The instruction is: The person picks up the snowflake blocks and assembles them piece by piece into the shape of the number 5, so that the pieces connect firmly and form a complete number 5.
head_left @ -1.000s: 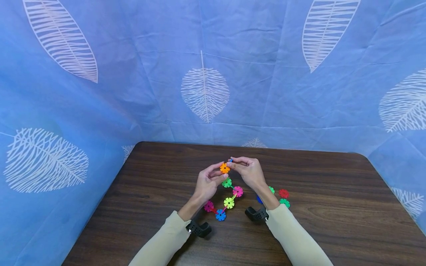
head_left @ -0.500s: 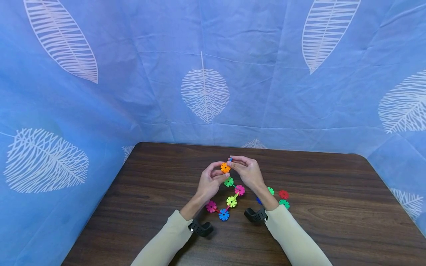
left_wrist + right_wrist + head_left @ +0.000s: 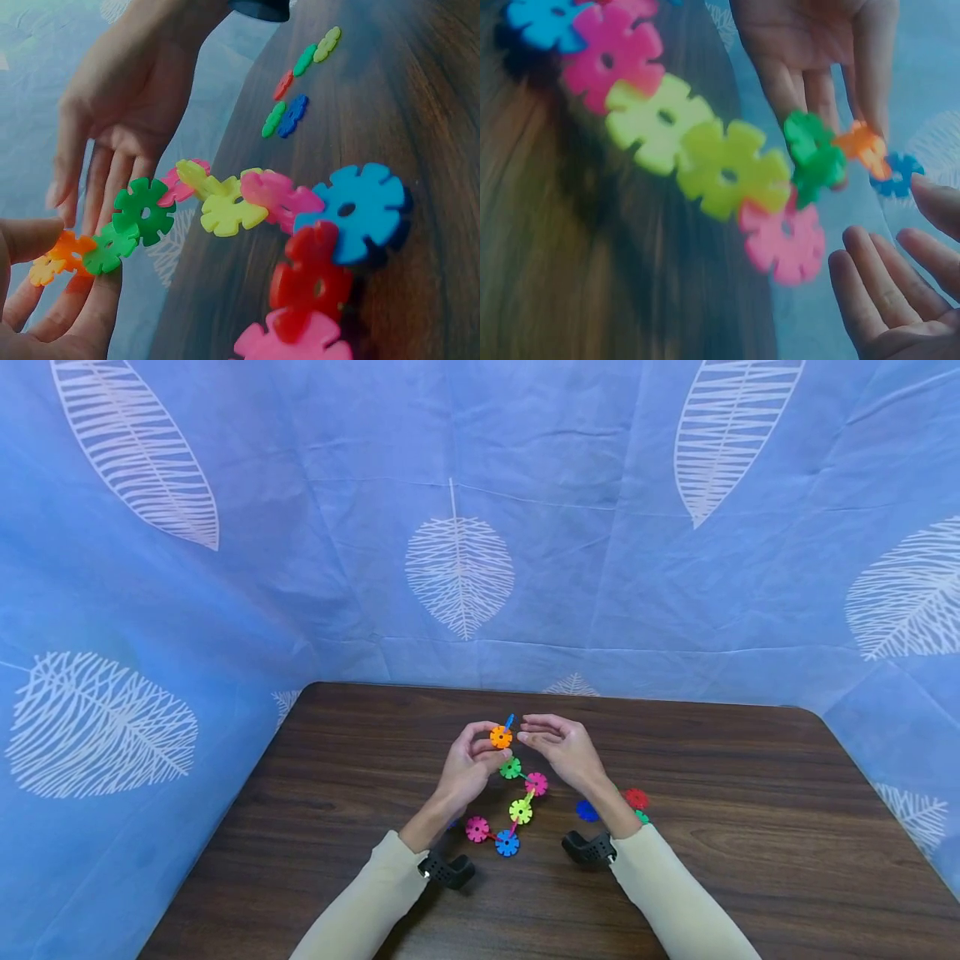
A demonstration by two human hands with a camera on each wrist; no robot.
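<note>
My left hand (image 3: 467,768) pinches the upper end of a chain of notched plastic snowflake discs, at an orange disc (image 3: 501,737). A blue disc (image 3: 509,722) stands up edge-on from that orange one, slotted into it. Below, the chain winds through a green disc (image 3: 511,767), a pink disc (image 3: 536,784) and a yellow disc (image 3: 521,812), down to a blue disc (image 3: 358,210) and red disc (image 3: 311,274) low over the table. My right hand (image 3: 566,753) is just right of the top blue disc, fingers parted and holding nothing; a gap shows between them.
Several loose discs lie to the right on the dark wooden table (image 3: 750,810), among them a red one (image 3: 636,799) and a dark blue one (image 3: 587,811), partly behind the right forearm. A blue leaf-print cloth (image 3: 570,568) hangs behind the table.
My right hand has let go of the small blue disc and drawn slightly right, leaving it attached to the orange one. The left hand and chain have shifted only a little.
</note>
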